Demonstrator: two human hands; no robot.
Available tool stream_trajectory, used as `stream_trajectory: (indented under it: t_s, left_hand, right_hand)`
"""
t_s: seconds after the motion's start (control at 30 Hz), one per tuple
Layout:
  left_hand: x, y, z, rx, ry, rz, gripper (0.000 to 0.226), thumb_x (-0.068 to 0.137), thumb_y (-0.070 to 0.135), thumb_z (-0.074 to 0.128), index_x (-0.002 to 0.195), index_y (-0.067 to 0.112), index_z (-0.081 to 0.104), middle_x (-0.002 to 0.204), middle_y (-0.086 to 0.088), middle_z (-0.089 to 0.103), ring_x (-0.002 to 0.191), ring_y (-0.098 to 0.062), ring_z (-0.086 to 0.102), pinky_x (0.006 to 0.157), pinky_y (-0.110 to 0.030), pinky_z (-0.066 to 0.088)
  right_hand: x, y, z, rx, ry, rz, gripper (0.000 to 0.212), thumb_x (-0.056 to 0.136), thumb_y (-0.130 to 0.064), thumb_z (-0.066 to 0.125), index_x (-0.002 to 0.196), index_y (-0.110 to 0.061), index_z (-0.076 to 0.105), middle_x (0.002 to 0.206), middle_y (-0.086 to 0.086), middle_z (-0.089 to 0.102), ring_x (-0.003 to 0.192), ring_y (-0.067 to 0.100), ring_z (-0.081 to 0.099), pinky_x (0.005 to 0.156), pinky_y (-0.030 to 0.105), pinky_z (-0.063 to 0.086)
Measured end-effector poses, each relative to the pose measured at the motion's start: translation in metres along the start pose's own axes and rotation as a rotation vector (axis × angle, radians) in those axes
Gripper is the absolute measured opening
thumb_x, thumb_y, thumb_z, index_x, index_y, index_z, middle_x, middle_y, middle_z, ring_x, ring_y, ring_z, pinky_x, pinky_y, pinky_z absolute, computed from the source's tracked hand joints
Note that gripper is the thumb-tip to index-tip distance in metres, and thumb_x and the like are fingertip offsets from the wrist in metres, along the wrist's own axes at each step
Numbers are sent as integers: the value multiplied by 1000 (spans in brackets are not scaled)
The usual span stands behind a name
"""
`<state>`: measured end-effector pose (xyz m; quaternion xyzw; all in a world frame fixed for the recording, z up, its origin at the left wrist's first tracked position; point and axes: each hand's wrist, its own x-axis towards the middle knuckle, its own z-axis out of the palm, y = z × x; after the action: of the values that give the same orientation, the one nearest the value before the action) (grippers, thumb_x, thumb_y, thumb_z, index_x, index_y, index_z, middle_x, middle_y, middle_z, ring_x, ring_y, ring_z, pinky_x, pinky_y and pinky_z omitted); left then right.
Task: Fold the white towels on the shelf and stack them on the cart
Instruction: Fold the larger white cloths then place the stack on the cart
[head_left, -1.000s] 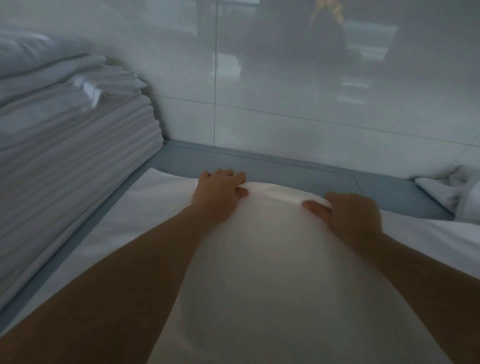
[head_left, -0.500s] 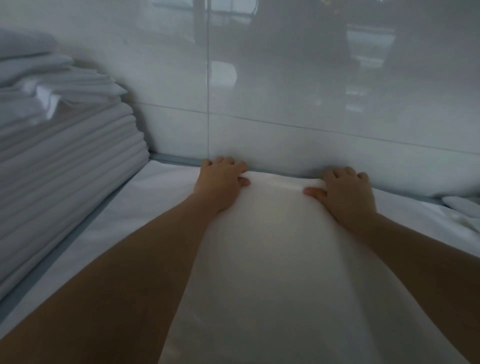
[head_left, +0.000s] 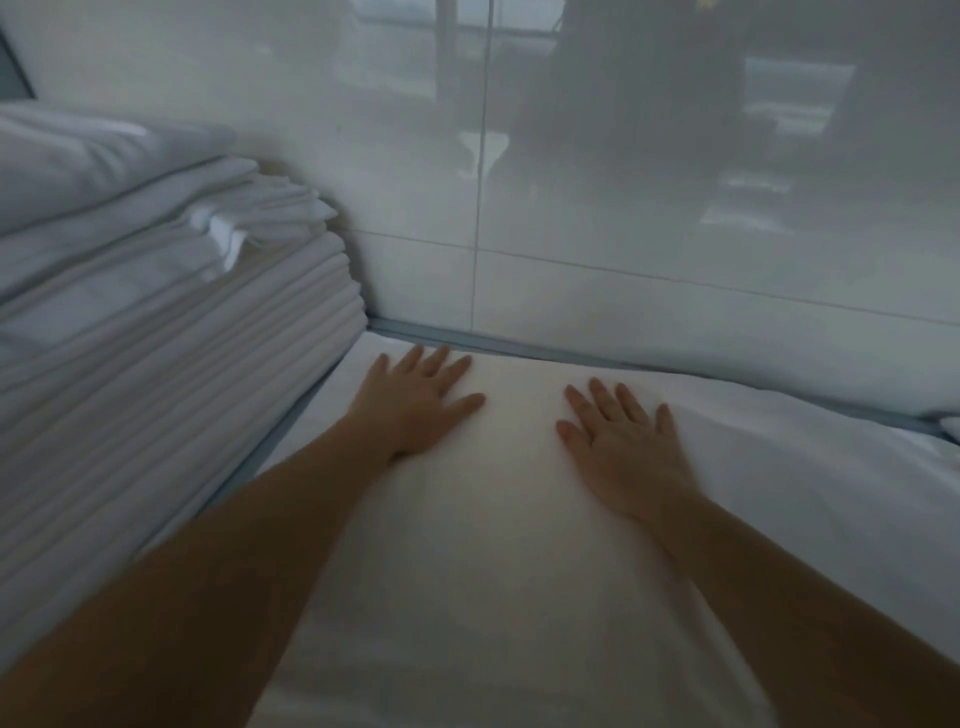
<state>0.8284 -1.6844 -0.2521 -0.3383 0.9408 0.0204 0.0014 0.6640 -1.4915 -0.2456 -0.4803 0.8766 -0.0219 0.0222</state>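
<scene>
A white towel (head_left: 498, 545) lies spread flat in front of me, its far edge close to the tiled wall. My left hand (head_left: 415, 400) lies flat on the towel's far left part, fingers straight and spread. My right hand (head_left: 623, 441) presses flat on the far right part, fingers also straight. A tall stack of folded white towels (head_left: 156, 353) stands to the left.
A glossy white tiled wall (head_left: 623, 208) rises right behind the towel. A grey-blue surface edge (head_left: 519, 345) shows along the wall and beside the stack. More white cloth (head_left: 857, 493) lies at the right.
Both hands gripped the towel's far edge and carried it forward toward the wall. They have since released it and now lie flat on the towel with fingers spread.
</scene>
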Motion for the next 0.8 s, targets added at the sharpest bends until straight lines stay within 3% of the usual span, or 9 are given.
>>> stream_trajectory:
  t_s: [0.07,0.13,0.23,0.4,0.53,0.67,0.8]
  left_hand:
    - [-6,-34,-9,-15,4,-95,65,94,65,14,152,35,10,161,3,5,147,-17,6,118,-41,6]
    - [-8,-40,-15,-31,69,-179,55,101,48,23,148,22,28,157,-9,23,143,-23,22,116,-38,19]
    - [-26,15,-8,-11,161,-253,43,99,39,27,127,15,47,134,-14,47,123,-31,41,104,-44,33]
    - [-64,134,16,-61,92,-121,70,84,63,4,149,39,9,161,-4,6,146,-36,1,102,-69,-6]
    - [-63,127,18,-36,116,-132,70,84,69,4,149,42,0,161,4,1,147,-29,-4,106,-68,-7]
    - [-61,126,19,-31,106,-95,69,84,71,4,148,45,-1,161,8,-1,147,-26,-3,108,-66,-3]
    - [-62,116,12,2,64,-56,68,84,72,3,147,46,-3,160,10,-2,147,-23,-1,111,-64,2]
  right_hand:
    - [1,0,1,3,8,5,56,98,-55,14,151,-39,3,160,-11,-5,147,14,-4,117,52,-2]
    - [1,0,2,3,16,15,56,97,-56,14,150,-40,3,160,-11,-4,147,14,-4,117,52,-2]
    - [1,-1,2,5,21,25,56,97,-56,14,150,-40,5,160,-11,-3,147,14,-2,117,52,-2]
    - [-2,-1,-2,14,25,-5,52,101,-46,17,151,-37,8,161,-8,1,147,16,1,117,53,0]
    - [-8,30,-12,5,-54,-84,57,98,-57,17,150,-41,5,160,-12,-2,147,10,-1,119,44,0]
    - [-35,85,-15,7,-75,52,60,94,-63,16,150,-42,4,160,-12,-3,147,9,-4,119,42,-2]
    - [-61,78,-4,2,-17,139,62,92,-66,13,149,-44,3,160,-13,-3,147,13,-4,118,47,-2]
